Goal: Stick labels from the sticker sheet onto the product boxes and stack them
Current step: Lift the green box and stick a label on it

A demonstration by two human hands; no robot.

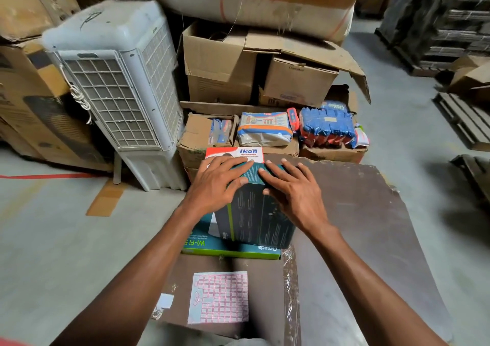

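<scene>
Nearest to me, the pink-gridded white sticker sheet (219,297) lies flat on the brown board bench (371,213), on my side of the dark teal upright product box (254,213), the landmark here. That box stands on a flat teal and green Omada carton (230,249). My left hand (220,180) lies on the box's top left edge, fingers (233,166) straight and released, pressing. My right hand (289,183) lies on its top right edge, its fingers likewise spread flat and holding nothing. Just beyond the box, touching my fingertips, sits a red and white Ikon box (234,151). Further behind it are open cardboard cartons (220,64) with blue and orange packets (327,126). Left of the box stands a white air cooler (119,80) on the grey floor (53,226).
</scene>
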